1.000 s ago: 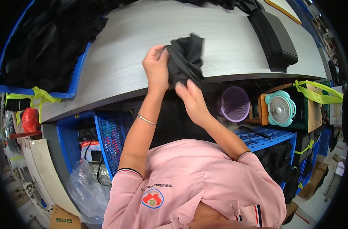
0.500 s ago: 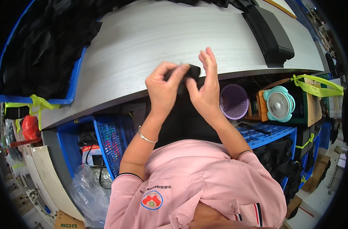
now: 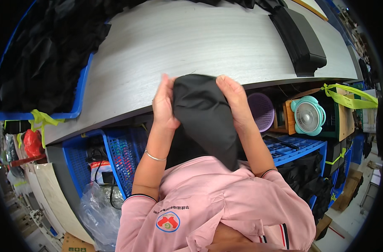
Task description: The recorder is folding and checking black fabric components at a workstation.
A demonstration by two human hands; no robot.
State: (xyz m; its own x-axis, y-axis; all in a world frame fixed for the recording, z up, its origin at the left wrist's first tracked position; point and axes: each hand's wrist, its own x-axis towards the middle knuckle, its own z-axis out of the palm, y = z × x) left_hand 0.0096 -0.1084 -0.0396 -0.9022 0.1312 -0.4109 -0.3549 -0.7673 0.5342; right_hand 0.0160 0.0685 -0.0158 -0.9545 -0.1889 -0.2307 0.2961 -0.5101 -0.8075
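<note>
A piece of smooth black cloth (image 3: 204, 109) hangs between my two hands at the table's near edge. Its lower end droops over my lap and touches the pink shirt. At the cloth's upper right corner, the fingers of my right hand (image 3: 234, 98) pinch the edge. My left hand (image 3: 163, 103) grips the left side, its fingertips smeared by motion and partly hidden by the cloth. A heap of similar black cloth (image 3: 44, 54) fills the blue crate (image 3: 80, 94) on the left of the table.
A neat black stack (image 3: 298, 40) lies at the table's right. Below the grey tabletop (image 3: 158, 46) stand a purple basket (image 3: 262, 111), a turquoise fan (image 3: 308, 115) and a blue basket (image 3: 122, 157). Yellow-green straps (image 3: 353, 98) hang at the right. More black cloth lies along the far edge.
The small dark bundle between my hands is now a spread, hanging black cloth. My hands have moved apart, and the right one has closed on the cloth's corner.
</note>
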